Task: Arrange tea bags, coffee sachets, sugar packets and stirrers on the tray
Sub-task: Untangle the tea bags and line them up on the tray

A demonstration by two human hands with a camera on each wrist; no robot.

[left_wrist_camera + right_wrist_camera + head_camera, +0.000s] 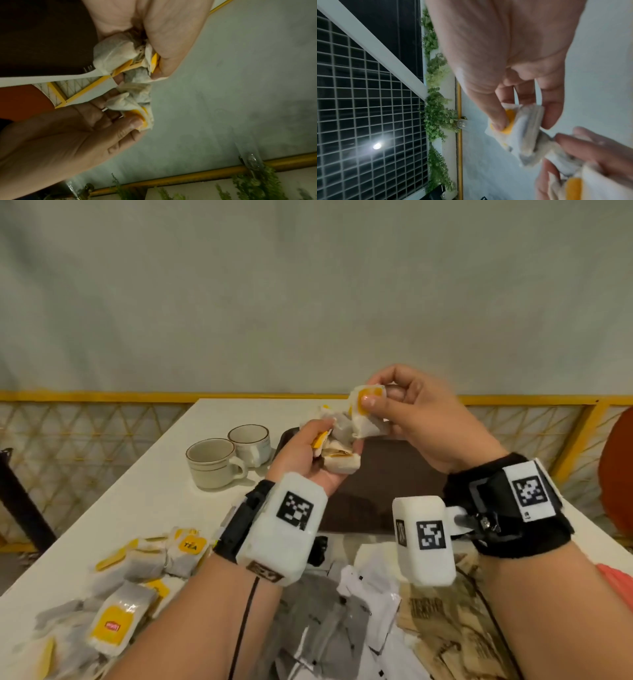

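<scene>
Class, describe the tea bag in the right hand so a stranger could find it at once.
Above the dark tray, both hands are raised. The right hand pinches one tea bag, thumb on its yellow tag. Unlike the bunch in the left hand, it is single.

Below my raised hands the dark brown rectangular tray [383, 474] lies open; two white brown-rimmed ceramic cups [219, 462] stand just beside its left edge.

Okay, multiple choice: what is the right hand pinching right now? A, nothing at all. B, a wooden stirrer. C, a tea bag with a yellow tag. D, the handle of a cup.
C: the right hand pinches a tea bag by its yellow tag, lifting it from the bunch of tea bags gripped in the left hand above the tray.
</scene>
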